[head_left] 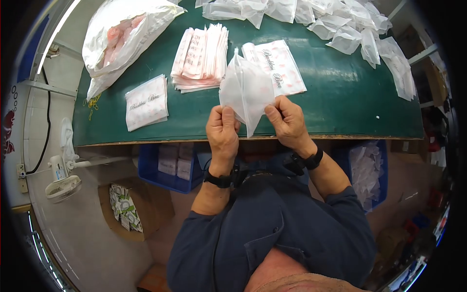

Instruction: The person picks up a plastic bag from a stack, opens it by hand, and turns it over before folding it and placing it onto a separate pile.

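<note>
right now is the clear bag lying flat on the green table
No, both hands, left and right, hold the clear bag up above the green table.

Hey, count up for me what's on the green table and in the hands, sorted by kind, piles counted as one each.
Clear pouch held by both hands: 1
Printed packet stacks: 3
Big white sack of pink items: 1
Heap of clear pouches along the far edge: 1
Total: 6

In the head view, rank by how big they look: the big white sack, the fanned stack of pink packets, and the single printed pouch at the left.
1. big white sack
2. fanned stack of pink packets
3. single printed pouch
</note>
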`<state>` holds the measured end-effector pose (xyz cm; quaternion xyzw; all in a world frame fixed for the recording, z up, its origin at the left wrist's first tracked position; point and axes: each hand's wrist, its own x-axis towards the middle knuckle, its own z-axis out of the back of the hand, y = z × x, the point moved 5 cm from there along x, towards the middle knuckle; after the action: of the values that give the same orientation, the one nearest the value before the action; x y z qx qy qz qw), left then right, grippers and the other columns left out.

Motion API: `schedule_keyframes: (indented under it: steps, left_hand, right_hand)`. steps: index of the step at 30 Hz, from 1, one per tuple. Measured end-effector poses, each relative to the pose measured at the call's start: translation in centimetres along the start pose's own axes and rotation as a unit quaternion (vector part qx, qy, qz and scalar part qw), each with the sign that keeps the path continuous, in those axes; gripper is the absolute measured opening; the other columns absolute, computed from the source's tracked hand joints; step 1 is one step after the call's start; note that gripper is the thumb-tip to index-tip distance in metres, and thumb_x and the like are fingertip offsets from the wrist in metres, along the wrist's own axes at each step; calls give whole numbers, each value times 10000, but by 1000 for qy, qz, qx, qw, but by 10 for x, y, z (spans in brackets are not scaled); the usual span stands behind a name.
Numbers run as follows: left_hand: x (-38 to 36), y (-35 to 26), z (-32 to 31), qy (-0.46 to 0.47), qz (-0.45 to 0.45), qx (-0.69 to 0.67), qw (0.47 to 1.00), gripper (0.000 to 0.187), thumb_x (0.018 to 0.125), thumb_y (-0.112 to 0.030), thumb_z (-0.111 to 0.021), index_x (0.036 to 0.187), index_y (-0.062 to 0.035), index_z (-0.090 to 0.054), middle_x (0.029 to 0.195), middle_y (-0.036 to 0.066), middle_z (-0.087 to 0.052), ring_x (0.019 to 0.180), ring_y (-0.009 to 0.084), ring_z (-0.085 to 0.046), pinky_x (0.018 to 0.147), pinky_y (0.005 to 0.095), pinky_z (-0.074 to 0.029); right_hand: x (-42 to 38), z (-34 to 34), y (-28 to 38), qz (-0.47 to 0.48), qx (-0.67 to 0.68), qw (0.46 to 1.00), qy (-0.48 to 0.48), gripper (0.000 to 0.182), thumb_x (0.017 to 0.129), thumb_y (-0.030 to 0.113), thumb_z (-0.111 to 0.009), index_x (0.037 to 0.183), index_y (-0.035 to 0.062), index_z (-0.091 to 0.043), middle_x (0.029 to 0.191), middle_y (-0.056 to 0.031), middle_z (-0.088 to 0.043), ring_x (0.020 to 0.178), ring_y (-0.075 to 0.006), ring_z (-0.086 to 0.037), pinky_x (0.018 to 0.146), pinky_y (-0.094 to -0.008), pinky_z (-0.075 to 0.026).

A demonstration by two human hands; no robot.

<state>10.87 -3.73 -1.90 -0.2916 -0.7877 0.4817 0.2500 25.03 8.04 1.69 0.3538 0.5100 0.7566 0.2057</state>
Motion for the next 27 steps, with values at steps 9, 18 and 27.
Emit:
schedule_keyframes:
  steps: [9,18,27]
  left_hand:
    - [11,-10,16,-30,7,84,996,269,1059,-213,-558,851,-42,-555,703,-37,-497,642,47,-434,565,228,-371]
    - [-1,-14,-7,18,-106,299,948,289,1052,-254,-574,869,-32,-548,733,-34,-497,658,91,-446,584,270,-397]
    - [14,13,6,-3,47,-42,998,187,1045,-225,-585,1079,-42,-580,980,-6,-598,822,93,-513,777,249,-447]
  right_hand:
    - [0,-6,-13,-39,71,997,5,218,986,192,-663,900,2,-598,661,-21,-531,590,-90,-457,532,-277,-409]
    - [3,-9,4,-10,-15,1000,-13,216,996,211,-667,945,22,-577,744,19,-550,645,-58,-477,587,-218,-419]
    - [-3,-8,-10,15,80,995,58,224,1009,237,-649,977,37,-556,795,5,-555,693,-58,-495,619,-209,-424]
